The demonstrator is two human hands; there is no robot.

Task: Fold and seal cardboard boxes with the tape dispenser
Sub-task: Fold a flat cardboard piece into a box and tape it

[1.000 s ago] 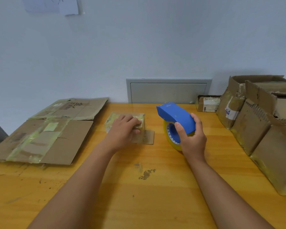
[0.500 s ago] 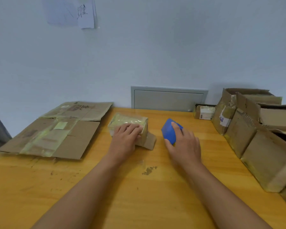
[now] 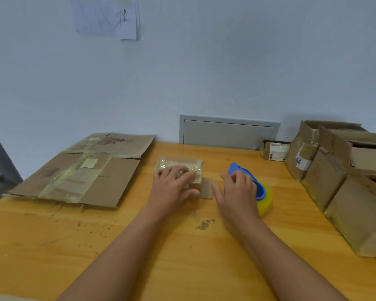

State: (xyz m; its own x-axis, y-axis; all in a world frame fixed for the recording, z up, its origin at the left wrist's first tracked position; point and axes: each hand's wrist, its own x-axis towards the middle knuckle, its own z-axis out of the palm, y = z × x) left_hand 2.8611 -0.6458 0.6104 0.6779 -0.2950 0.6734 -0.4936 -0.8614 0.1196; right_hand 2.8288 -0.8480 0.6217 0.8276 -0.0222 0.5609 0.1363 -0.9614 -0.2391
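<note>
Near the far edge of the wooden table (image 3: 139,246), the small tape-wrapped cardboard box (image 3: 179,167) is pressed by the flat left hand (image 3: 174,190); the blue tape dispenser (image 3: 251,183) lies under the relaxed right hand (image 3: 237,192), apparently ungripped; next, likely folding the loose flap.

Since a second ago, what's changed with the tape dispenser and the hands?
The right hand brought the tape dispenser down from its raised grip and laid it on the table; its fingers now rest loosely over it. The left hand stayed pressing on the small taped box, which has not shifted.
</note>
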